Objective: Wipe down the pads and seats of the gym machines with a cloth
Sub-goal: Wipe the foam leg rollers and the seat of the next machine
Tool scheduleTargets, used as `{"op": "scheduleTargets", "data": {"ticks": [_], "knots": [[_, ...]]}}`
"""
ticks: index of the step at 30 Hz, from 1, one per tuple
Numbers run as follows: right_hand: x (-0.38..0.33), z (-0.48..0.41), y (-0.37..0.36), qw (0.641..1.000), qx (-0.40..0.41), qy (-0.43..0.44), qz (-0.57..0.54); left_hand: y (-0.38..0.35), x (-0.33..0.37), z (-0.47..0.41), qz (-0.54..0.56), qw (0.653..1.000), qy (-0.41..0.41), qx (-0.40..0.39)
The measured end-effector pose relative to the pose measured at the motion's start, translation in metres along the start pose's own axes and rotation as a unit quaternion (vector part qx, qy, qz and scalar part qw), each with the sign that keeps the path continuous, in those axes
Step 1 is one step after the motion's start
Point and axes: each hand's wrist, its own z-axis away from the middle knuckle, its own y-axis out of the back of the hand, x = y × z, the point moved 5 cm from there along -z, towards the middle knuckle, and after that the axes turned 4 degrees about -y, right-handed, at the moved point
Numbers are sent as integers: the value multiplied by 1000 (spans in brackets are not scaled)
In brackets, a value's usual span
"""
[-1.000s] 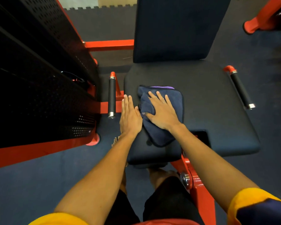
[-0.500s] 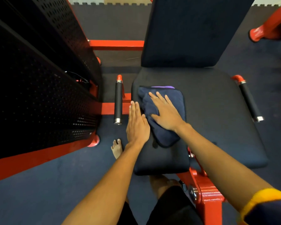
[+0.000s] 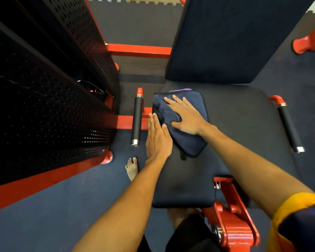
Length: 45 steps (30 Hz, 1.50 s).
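Note:
A folded dark blue cloth (image 3: pixel 189 140) with a purple edge lies on the left part of the black seat pad (image 3: pixel 244 128) of a red-framed gym machine. My right hand (image 3: pixel 185 116) presses flat on the cloth with its fingers spread. My left hand (image 3: pixel 157 139) lies flat on the seat's left edge, right beside the cloth, fingers straight and together. The upright black back pad (image 3: pixel 231 39) rises behind the seat.
A black perforated weight-stack cover (image 3: pixel 49 91) on a red frame stands close on the left. Black handles flank the seat, the left handle (image 3: pixel 137 119) and the right handle (image 3: pixel 289 128). A red bracket (image 3: pixel 233 215) sits below the seat front. My bare foot (image 3: pixel 132 168) stands on blue carpet.
Both hands and the cloth stay in the same spot on the seat. My head has moved nearer and shifted, so the seat looks larger and farther right.

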Motion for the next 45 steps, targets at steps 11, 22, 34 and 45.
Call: {"op": "scheduleTargets", "data": {"ticks": [11,22,34,45], "knots": [[22,-57,26,998,-28,4,57,-4,-1,-4,-91,994,-35,46],[28,-80,29,994,-51,72,69,-7,-5,-7,-79,994,-39,62],[-8,-114,22,973,-52,200,102,-7,-7,-6,-93,994,-27,56],[-15,-118,12,983,-51,120,128,-6,-13,-2,-90,993,-25,71]]}}
